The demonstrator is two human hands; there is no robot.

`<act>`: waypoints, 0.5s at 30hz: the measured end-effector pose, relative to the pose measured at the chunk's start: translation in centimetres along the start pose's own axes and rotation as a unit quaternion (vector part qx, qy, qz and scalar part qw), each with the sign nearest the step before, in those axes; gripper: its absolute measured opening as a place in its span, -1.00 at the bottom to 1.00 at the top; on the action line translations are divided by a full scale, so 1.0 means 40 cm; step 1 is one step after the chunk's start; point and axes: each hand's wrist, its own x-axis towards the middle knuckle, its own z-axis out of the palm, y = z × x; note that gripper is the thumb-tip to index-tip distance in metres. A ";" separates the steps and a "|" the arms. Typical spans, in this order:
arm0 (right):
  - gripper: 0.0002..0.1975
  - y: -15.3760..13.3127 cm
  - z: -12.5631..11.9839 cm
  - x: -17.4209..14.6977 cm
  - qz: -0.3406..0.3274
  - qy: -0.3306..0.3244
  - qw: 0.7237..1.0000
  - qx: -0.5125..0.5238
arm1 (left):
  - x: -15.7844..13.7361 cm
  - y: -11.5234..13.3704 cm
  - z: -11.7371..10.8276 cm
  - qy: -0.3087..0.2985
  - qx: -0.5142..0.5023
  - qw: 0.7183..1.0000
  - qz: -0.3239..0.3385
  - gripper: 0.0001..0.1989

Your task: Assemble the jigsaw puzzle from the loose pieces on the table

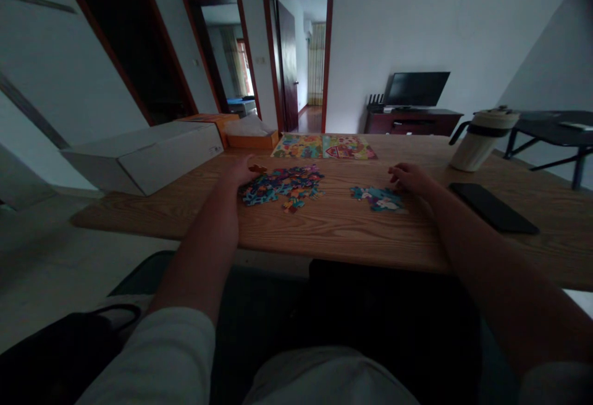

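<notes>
On the wooden table lies a loose heap of colourful jigsaw pieces (282, 186), mostly blue, purple and orange. My left hand (237, 171) is at the heap's left edge, its fingers closed around a brownish puzzle piece (258, 169); dim light blurs the fingertips. To the right is a small joined section of puzzle (380, 199) in teal and white. Just beyond its upper right side, my right hand (408, 178) rests with loosely bent fingers apart and nothing visible in them. Two bright printed picture sheets (324, 146) lie behind the heap.
A long white box (167, 155) and an orange tissue box (252, 136) stand at the left. A dark phone-like slab (493, 207) and a cream jug with a black handle (482, 139) are at the right. The table's front edge (278, 252) runs close to my body.
</notes>
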 end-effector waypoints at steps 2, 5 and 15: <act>-0.83 -0.010 0.001 -0.007 0.004 -0.003 1.000 -0.002 | -0.008 0.018 0.001 -0.049 -0.004 0.999 0.012 -0.32; -0.85 -0.022 0.003 -0.017 0.016 -0.008 1.000 -0.004 | -0.014 0.039 0.002 -0.091 -0.003 0.996 0.003 -0.60; -0.85 -0.021 0.004 -0.012 0.010 -0.021 0.999 -0.028 | -0.016 0.071 0.019 -0.088 0.057 0.994 0.024 -0.55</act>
